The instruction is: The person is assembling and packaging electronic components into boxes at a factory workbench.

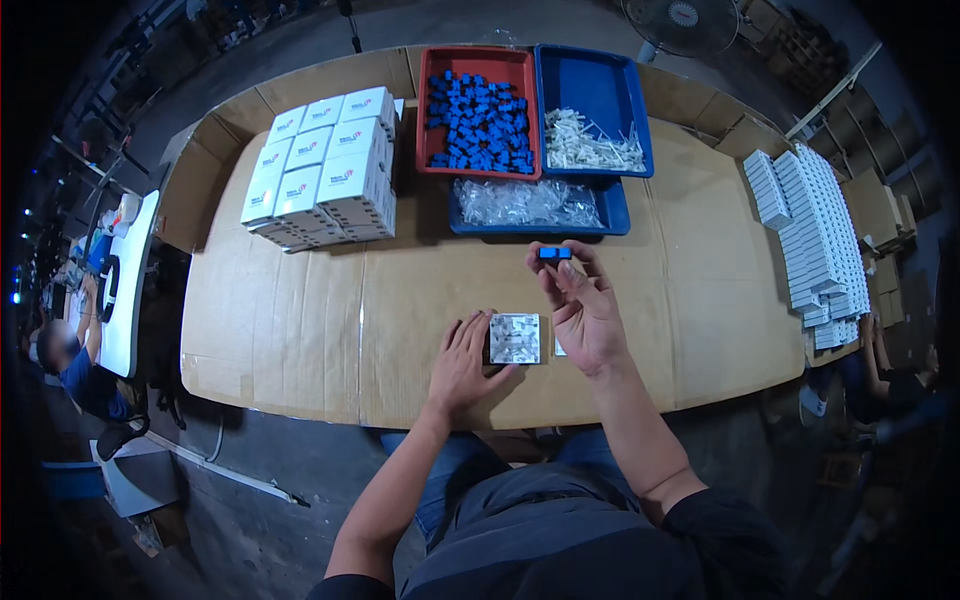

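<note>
Above the table, my right hand [588, 312] pinches a small blue plastic block [554, 253] between thumb and fingers, with a darker notch at its middle. My left hand [463, 365] lies on the cardboard tabletop with its fingers stretched out, against the left side and near edge of a small square box [515, 339]. The box top looks silvery and white; its contents are too small to make out. Partly hidden behind my right wrist is a small white flat piece [559, 346] on the table.
Ahead are a red tray [423, 120] of similar blue blocks, a blue tray [590, 75] of white plastic pieces, and a blue tray [540, 232] of clear bags. White boxes [320, 170] stand stacked at left. More white boxes [810, 235] line the right edge. People sit at both sides.
</note>
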`<state>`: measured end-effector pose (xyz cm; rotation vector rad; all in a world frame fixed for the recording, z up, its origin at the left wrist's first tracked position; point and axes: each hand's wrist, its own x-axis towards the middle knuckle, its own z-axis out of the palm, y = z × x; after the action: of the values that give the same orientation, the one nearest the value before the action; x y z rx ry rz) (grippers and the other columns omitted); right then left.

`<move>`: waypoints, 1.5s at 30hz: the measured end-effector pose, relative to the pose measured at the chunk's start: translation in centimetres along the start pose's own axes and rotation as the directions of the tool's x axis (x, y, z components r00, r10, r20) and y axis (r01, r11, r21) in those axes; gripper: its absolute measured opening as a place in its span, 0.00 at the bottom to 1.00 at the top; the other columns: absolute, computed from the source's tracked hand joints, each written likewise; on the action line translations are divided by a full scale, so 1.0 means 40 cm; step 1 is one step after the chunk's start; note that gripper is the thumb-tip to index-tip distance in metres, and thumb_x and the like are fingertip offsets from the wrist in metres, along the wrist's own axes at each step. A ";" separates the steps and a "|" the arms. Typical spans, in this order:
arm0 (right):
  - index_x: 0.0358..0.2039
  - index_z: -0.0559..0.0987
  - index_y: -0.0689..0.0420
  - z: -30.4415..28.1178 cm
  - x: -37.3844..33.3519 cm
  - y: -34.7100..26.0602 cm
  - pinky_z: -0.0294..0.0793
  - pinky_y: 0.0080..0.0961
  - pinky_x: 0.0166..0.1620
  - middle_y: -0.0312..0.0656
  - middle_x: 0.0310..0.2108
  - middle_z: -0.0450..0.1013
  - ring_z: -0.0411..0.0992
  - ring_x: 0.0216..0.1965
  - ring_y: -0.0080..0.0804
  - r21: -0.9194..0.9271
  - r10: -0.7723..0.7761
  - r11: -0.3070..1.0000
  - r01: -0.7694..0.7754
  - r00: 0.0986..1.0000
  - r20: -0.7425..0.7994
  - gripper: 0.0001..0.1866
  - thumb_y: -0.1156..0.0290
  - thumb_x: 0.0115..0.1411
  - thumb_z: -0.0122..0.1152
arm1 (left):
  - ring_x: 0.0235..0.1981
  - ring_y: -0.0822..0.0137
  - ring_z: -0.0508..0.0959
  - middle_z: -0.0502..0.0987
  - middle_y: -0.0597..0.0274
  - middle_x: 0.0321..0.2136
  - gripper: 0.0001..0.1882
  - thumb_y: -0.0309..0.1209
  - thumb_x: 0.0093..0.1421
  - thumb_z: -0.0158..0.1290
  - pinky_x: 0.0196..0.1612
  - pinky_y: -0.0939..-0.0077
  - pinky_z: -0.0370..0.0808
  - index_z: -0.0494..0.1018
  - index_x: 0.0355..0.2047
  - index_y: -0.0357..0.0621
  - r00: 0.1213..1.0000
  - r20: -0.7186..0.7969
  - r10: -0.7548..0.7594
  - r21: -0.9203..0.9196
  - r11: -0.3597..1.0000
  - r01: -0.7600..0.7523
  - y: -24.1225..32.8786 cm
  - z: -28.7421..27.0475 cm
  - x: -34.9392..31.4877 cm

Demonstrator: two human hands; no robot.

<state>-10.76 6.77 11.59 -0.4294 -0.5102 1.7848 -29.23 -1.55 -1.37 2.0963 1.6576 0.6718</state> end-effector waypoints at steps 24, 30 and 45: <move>0.48 0.81 0.62 -0.216 -0.035 0.210 0.77 0.38 0.53 0.47 0.49 0.77 0.77 0.50 0.48 -0.981 -0.016 -0.043 0.190 0.982 0.190 0.17 0.76 0.56 0.69 | 0.75 0.49 0.53 0.58 0.45 0.71 0.50 0.60 0.59 0.57 0.77 0.52 0.48 0.60 0.69 0.34 0.998 -0.059 -0.008 0.097 0.995 0.013 -0.019 0.013 -0.015; 0.48 0.82 0.60 -0.215 -0.025 0.214 0.76 0.38 0.54 0.45 0.48 0.77 0.75 0.51 0.46 -0.897 0.032 -0.283 0.339 0.938 0.344 0.18 0.74 0.56 0.69 | 0.74 0.48 0.54 0.59 0.47 0.71 0.49 0.59 0.58 0.59 0.76 0.52 0.50 0.61 0.69 0.36 0.997 -0.076 -0.007 0.096 0.995 0.014 -0.026 0.016 -0.014; 0.45 0.83 0.61 -0.230 -0.010 0.218 0.77 0.38 0.53 0.46 0.48 0.79 0.77 0.51 0.46 -0.912 0.104 -0.243 0.330 0.944 0.313 0.14 0.74 0.58 0.68 | 0.74 0.48 0.55 0.59 0.47 0.70 0.49 0.60 0.59 0.58 0.76 0.51 0.50 0.61 0.69 0.36 0.997 -0.069 -0.026 0.068 0.997 0.031 -0.026 0.014 -0.011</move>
<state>-12.77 5.46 -0.87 -1.1939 -2.2540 0.7033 -29.81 -1.76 -2.46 2.1148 1.7683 0.6934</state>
